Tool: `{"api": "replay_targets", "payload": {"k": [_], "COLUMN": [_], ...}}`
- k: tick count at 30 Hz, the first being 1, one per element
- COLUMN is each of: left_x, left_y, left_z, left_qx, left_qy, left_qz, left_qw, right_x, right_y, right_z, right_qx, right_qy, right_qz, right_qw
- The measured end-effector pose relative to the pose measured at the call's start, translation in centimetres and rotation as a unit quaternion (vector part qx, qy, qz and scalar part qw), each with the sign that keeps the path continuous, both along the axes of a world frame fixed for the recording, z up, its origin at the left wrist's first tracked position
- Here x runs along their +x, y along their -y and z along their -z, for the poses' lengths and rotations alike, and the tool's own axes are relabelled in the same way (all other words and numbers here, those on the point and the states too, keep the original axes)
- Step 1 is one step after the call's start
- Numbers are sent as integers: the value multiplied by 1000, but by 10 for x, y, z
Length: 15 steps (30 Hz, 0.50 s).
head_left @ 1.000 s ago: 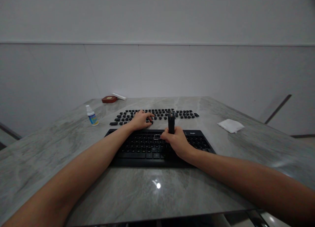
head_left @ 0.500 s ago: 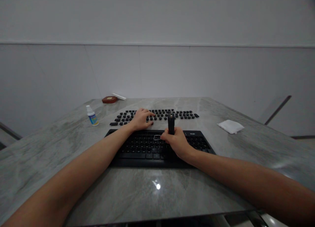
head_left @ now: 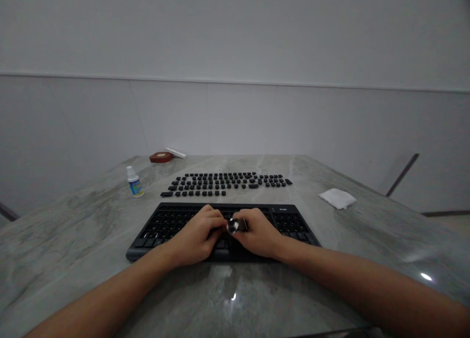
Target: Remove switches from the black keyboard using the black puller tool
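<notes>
A black keyboard (head_left: 154,241) lies in front of me with many of its keycaps off. My right hand (head_left: 257,233) is closed around a short tool with a dark handle (head_left: 240,225), whose shiny rounded end points up toward me; its working end is hidden. My left hand (head_left: 200,234) rests over the middle of the keyboard, thumb and fingers drawn together beside the tool. Whatever those fingers hold, if anything, cannot be made out. Beyond the keyboard, loose black keycaps (head_left: 209,183) lie in rows on the tabletop.
On the grey marbled table (head_left: 183,294), a small white bottle with a blue label (head_left: 135,182) stands at the left. A reddish-brown case (head_left: 160,157) and a white flat item (head_left: 176,153) lie at the back left. A folded white cloth (head_left: 338,198) is at the right.
My left hand has come back from the keycap rows to the keyboard, beside the right hand. The tool has tipped from upright toward me and moved left. The keyboard now shows farther left.
</notes>
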<state>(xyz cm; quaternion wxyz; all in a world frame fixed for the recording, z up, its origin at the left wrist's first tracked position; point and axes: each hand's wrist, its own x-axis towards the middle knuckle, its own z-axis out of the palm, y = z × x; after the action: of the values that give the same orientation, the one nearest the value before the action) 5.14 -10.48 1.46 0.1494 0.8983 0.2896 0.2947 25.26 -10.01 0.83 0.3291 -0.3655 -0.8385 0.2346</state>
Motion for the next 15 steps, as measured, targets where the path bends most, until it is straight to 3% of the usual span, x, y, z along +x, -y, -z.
{"api": "replay_targets", "payload": {"k": [3, 6, 10, 15], "left_x": [-7, -10, -11, -14], "left_y": [-2, -8, -7, -4], "left_z": [-1, -4, -7, -10], "left_qx": [-3, -16, -4, 35], "left_qy": [-31, -23, -35, -48], "left_qz": [33, 55, 84, 97], "left_qw": [999, 998, 996, 994], "right_x": [5, 10, 14, 19], "right_y": [-1, -4, -6, -2], "right_z": [-2, -3, -2, -5], "right_qx": [148, 233, 224, 174], "right_qy": [136, 194, 161, 152], "right_qz": [-102, -157, -181, -137], "right_qw": [974, 940, 944, 963]}}
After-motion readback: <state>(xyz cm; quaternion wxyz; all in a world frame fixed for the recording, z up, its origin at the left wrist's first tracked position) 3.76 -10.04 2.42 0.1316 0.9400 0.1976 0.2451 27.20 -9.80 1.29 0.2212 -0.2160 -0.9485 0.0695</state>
